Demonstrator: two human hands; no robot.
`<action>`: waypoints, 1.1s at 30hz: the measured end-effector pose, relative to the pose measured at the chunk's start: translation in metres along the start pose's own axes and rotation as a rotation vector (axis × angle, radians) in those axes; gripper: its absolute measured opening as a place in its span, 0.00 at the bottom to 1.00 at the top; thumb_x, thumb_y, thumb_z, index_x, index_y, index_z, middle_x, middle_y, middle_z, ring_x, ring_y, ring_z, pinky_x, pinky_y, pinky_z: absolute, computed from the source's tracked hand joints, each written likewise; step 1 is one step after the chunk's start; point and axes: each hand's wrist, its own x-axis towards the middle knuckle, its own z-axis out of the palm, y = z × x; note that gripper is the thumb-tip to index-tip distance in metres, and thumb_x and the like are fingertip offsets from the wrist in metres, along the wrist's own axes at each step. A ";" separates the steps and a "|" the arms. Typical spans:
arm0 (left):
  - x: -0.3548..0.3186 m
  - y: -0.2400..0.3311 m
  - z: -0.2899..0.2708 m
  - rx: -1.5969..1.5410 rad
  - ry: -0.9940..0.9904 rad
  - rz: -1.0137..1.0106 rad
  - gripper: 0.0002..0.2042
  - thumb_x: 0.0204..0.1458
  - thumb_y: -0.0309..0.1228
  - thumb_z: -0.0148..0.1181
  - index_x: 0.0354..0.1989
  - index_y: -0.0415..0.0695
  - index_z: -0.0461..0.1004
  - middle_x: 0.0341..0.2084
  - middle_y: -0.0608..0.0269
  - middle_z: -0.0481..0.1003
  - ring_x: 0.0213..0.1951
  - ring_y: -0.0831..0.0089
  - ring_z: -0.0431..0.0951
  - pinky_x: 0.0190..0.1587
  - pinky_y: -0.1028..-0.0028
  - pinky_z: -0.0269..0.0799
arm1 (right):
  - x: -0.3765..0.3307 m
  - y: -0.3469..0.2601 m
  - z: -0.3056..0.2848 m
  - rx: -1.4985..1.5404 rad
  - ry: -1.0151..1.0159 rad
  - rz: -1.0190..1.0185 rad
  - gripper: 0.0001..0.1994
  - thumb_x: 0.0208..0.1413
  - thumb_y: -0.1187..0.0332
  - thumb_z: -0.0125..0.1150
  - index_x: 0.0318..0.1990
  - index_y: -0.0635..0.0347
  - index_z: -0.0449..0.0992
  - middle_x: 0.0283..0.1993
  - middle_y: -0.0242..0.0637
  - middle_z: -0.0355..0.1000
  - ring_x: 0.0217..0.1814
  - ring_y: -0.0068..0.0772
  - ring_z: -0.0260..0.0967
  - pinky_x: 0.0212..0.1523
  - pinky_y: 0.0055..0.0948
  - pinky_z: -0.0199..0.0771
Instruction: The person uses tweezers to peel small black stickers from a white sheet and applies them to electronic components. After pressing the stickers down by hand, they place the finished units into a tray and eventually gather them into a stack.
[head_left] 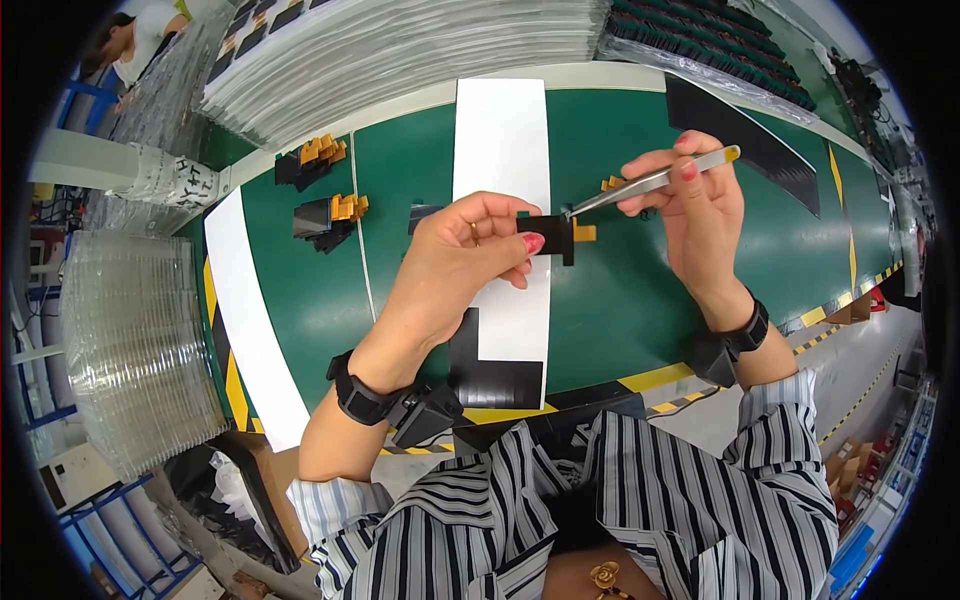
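My left hand (455,250) pinches a small black piece (553,236) with a yellow tab, held above the white sheet (500,140) on the green table (620,290). My right hand (695,205) is closed around metal tweezers (650,182), tips touching the piece (can't tell if they grip anything). Two piles of black-and-yellow pieces (330,215) lie well to the left.

Head-worn fisheye, steeply down, close over workbench (620,300)

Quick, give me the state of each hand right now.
Left hand: closed, pinching a small flat black part with a yellow tab.
Right hand: closed on slim metal tweezers, tips at the part.
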 end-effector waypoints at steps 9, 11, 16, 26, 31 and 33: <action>0.003 -0.006 0.004 -0.458 0.078 -0.048 0.06 0.48 0.20 0.56 0.33 0.39 0.66 0.28 0.60 0.73 0.35 0.65 0.78 0.41 0.70 0.77 | -0.007 -0.010 0.009 -0.030 0.105 -0.352 0.10 0.61 0.68 0.42 0.45 0.63 0.63 0.31 0.37 0.65 0.24 0.23 0.62 0.24 0.18 0.63; 0.004 -0.006 0.008 -0.467 0.088 -0.032 0.05 0.48 0.20 0.55 0.32 0.39 0.65 0.28 0.59 0.73 0.36 0.64 0.78 0.41 0.69 0.76 | -0.018 -0.016 0.028 -0.532 0.023 -0.087 0.08 0.59 0.72 0.47 0.43 0.65 0.68 0.30 0.32 0.63 0.23 0.15 0.56 0.22 0.14 0.55; 0.002 -0.007 0.018 -0.450 0.113 0.020 0.05 0.49 0.19 0.54 0.29 0.40 0.64 0.28 0.58 0.73 0.38 0.62 0.77 0.43 0.69 0.76 | -0.022 -0.004 0.035 -0.619 -0.095 -0.100 0.06 0.55 0.77 0.52 0.39 0.66 0.73 0.31 0.29 0.64 0.23 0.10 0.55 0.21 0.13 0.52; 0.003 -0.014 0.021 -0.349 0.081 0.062 0.06 0.49 0.17 0.53 0.28 0.40 0.63 0.28 0.59 0.73 0.37 0.66 0.77 0.44 0.70 0.76 | -0.024 0.000 0.035 -0.534 -0.051 -0.039 0.06 0.53 0.78 0.55 0.38 0.67 0.74 0.32 0.28 0.65 0.25 0.10 0.58 0.21 0.12 0.54; 0.003 -0.015 0.024 -0.314 0.073 0.076 0.06 0.49 0.17 0.53 0.28 0.40 0.63 0.27 0.59 0.73 0.36 0.68 0.77 0.44 0.71 0.76 | -0.023 -0.002 0.037 -0.531 -0.036 -0.018 0.06 0.52 0.78 0.56 0.37 0.67 0.74 0.30 0.28 0.65 0.25 0.10 0.59 0.21 0.12 0.53; 0.002 -0.015 0.024 -0.295 0.057 0.081 0.06 0.49 0.17 0.54 0.29 0.39 0.64 0.28 0.60 0.73 0.35 0.70 0.77 0.43 0.73 0.75 | -0.024 -0.001 0.036 -0.547 -0.042 -0.009 0.05 0.52 0.77 0.56 0.37 0.67 0.74 0.30 0.27 0.65 0.25 0.10 0.58 0.21 0.12 0.53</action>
